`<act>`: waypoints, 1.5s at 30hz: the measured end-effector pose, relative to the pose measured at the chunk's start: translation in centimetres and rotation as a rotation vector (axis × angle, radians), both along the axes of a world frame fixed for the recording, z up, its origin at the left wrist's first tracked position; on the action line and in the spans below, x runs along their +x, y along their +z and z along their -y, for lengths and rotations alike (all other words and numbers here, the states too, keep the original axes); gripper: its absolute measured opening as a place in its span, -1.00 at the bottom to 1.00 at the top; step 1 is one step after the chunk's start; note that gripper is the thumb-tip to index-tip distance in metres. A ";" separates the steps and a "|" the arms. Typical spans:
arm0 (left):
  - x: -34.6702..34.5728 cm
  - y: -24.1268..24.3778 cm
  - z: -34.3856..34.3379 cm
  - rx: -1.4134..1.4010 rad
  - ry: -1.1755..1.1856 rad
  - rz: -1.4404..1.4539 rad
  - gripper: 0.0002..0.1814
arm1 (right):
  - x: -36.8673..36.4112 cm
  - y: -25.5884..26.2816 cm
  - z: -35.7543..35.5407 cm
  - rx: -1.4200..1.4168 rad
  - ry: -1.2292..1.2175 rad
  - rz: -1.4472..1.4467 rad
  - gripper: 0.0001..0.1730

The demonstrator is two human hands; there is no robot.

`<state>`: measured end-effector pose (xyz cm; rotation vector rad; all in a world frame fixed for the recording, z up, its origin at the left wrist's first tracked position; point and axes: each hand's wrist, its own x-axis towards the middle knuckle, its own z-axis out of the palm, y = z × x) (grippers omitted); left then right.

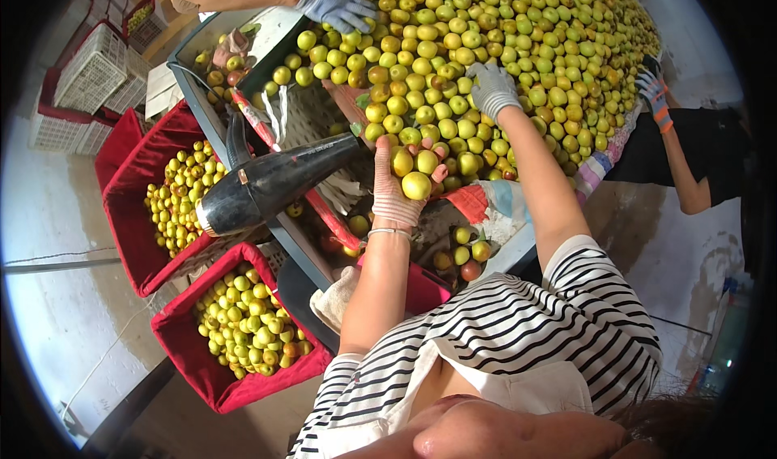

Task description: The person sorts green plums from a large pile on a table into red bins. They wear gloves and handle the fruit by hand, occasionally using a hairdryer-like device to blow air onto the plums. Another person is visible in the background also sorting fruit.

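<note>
My left hand (pixel 391 189), in a pink-and-white striped glove, is turned palm up near the edge of a heap. It holds green jujubes (pixel 416 186); three show clearly in the palm and fingers. My right hand (pixel 495 88), in a grey knit glove, rests back up on the large heap of yellow-green jujubes (pixel 546 46). Its fingertips are among the fruit, so whether it grips one is hidden. Some jujubes in the heap have brown-red patches. A black hair dryer (pixel 279 183) lies left of my left hand, its narrow end pointing at the heap.
Two red-lined crates (pixel 173 334) (pixel 130 240) of jujubes stand at the left. Loose fruit (pixel 461 255) lies in the table's near corner. One co-worker's gloved hand (pixel 337 6) touches the heap at the top; another's gloved hand (pixel 652 98) is at the right. White crates (pixel 91 70) stand behind.
</note>
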<state>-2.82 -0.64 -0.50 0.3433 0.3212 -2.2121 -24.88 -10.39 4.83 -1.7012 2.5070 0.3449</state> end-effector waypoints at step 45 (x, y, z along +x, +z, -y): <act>1.0 1.6 0.0 -0.132 0.122 -0.294 -0.34 | 2.5 -4.7 -3.7 -0.381 0.357 0.074 -0.47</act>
